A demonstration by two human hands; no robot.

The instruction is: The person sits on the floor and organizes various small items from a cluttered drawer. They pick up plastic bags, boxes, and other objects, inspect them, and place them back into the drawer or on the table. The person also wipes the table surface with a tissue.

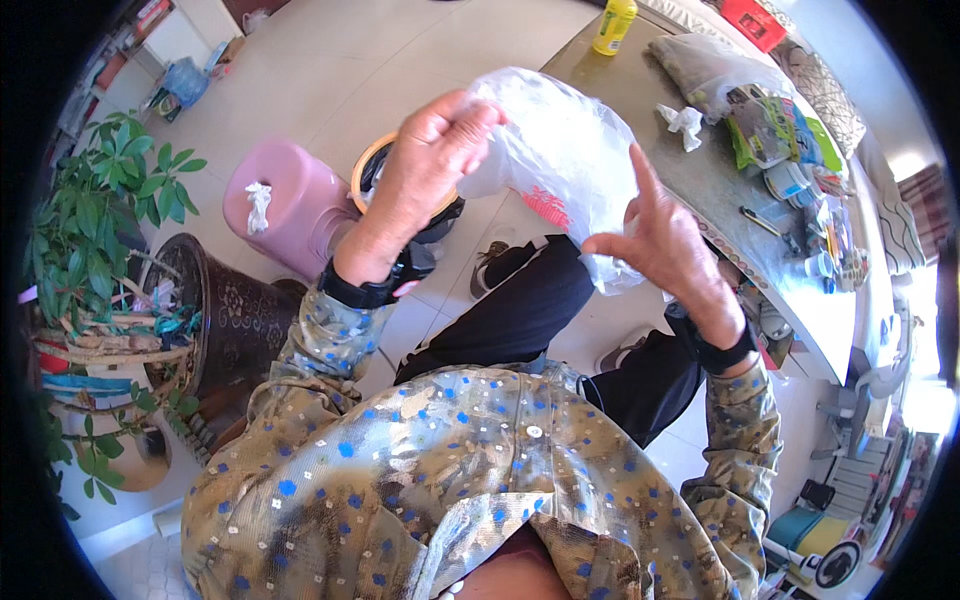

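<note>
A thin, translucent white plastic bag (551, 142) with red print is held up in front of me, above my dark trousers. My left hand (450, 146) grips its upper left edge between curled fingers and thumb. At the bag's right side is my right hand (652, 225), with thumb and index finger spread apart; the thumb lies over the bag's lower right part. Whether the other fingers of that hand hold any of the bag cannot be told. Both wrists wear black bands.
A pink plastic stool (281, 202) bearing a crumpled white piece stands left of a lined bin (365, 161). Beyond is a potted plant (97, 202). On the right table (600, 97) are a yellow bottle (615, 28), a crumpled tissue (681, 126), a filled bag (712, 64) and a pen (759, 220).
</note>
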